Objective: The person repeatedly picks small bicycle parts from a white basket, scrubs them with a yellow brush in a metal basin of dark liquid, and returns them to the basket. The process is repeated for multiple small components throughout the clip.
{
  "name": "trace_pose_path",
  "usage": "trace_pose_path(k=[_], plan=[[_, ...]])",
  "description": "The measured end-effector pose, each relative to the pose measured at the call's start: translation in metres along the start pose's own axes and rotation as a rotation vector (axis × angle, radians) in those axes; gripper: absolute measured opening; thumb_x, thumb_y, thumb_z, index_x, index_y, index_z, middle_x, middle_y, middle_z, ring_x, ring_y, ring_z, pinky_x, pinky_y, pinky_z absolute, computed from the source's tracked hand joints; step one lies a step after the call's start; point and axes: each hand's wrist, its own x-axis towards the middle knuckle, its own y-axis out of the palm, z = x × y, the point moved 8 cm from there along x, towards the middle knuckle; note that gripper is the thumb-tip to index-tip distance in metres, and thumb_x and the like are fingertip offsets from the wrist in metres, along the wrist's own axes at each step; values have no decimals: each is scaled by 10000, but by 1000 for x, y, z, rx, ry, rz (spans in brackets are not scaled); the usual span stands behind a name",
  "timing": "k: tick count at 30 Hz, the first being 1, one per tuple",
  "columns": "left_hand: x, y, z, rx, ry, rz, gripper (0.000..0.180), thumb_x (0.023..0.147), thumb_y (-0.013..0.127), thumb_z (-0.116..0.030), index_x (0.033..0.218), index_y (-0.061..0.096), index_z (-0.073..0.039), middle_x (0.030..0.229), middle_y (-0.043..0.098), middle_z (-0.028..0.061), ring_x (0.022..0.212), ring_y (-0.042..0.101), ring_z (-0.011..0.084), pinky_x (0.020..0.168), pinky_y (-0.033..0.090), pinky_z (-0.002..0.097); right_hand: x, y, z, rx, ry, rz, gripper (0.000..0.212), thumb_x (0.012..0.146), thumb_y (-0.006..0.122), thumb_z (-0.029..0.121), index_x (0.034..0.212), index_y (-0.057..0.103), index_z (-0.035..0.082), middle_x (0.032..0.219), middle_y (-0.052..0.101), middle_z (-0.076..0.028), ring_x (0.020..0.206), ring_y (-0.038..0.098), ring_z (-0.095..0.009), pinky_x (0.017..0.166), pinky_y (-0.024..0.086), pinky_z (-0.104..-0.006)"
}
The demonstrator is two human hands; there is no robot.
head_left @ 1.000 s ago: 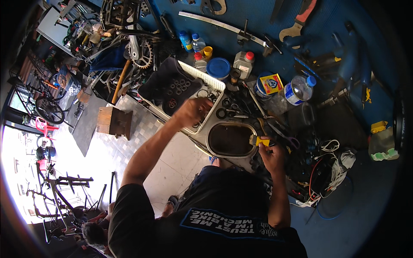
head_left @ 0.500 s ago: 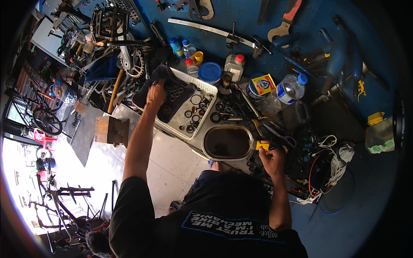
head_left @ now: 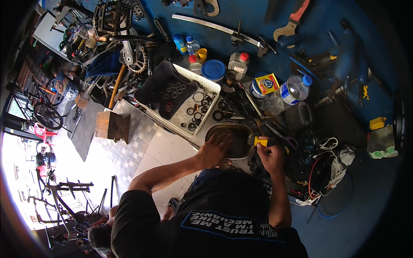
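My left hand reaches over the oval metal pan of dark liquid. Its fingers look stretched out and slightly blurred, with nothing visible in them. At the pan's right rim, my right hand is closed on a yellow-handled brush; its head points left toward the liquid. Behind and left of the pan is a cream plastic tray. Inside it, a dark cloth carries several small metal rings. More black and metal rings lie on the tray's bare part.
Scissors and greasy parts lie right of the pan. Behind stand a blue-lidded tub, a grey bottle and a large clear bottle. Cables pile up at right. A wooden box stands left.
My left hand has left the dark cloth in the tray and moved right and nearer, over the pan. The right hand keeps the brush at the pan's rim.
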Motion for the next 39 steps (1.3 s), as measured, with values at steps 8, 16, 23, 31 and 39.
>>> trace_pose_path(k=[8, 16, 23, 31, 39], plan=[[-35, 15, -4, 80, 19, 110, 696, 979, 683, -411, 1484, 600, 61, 1573, 549, 260, 1494, 488, 401, 1260, 379, 528, -11, -4, -16, -31, -18, -66, 244, 978, 797, 105, 1216, 759, 66, 958, 789, -88, 767, 724, -161, 708, 569, -316], [-50, 15, -4, 86, 90, 79, 495, 888, 630, -120, 1325, 670, 109, 1339, 669, 295, 1257, 643, 396, 1125, 525, 459, -7, 2, -13, -11, -24, -46, 181, 987, 792, 73, 1154, 772, 7, 984, 793, -97, 772, 736, -119, 684, 568, -279], [-26, 8, 7, -207, -33, 335, 355, 935, 603, -75, 1250, 718, 42, 1157, 745, 265, 1105, 743, 416, 956, 624, 467, -5, 3, -9, 6, -15, -38, 185, 1000, 789, 99, 1157, 769, 2, 968, 793, -96, 772, 733, -115, 683, 565, -281], [-8, 11, 20, -416, -72, 490, 274, 982, 592, -51, 1222, 718, -13, 1071, 757, 270, 1022, 765, 445, 857, 646, 515, -5, 2, -10, 21, -9, -23, 205, 996, 786, 106, 1175, 772, 5, 949, 794, -80, 739, 710, -111, 673, 550, -290], [-19, 21, 21, -137, 36, 487, 266, 947, 607, -30, 1188, 720, -28, 1056, 764, 226, 1000, 766, 405, 874, 639, 499, -7, 1, -12, 10, 11, -32, 214, 991, 785, 101, 1187, 772, 16, 910, 785, -76, 741, 708, -106, 687, 553, -288]])
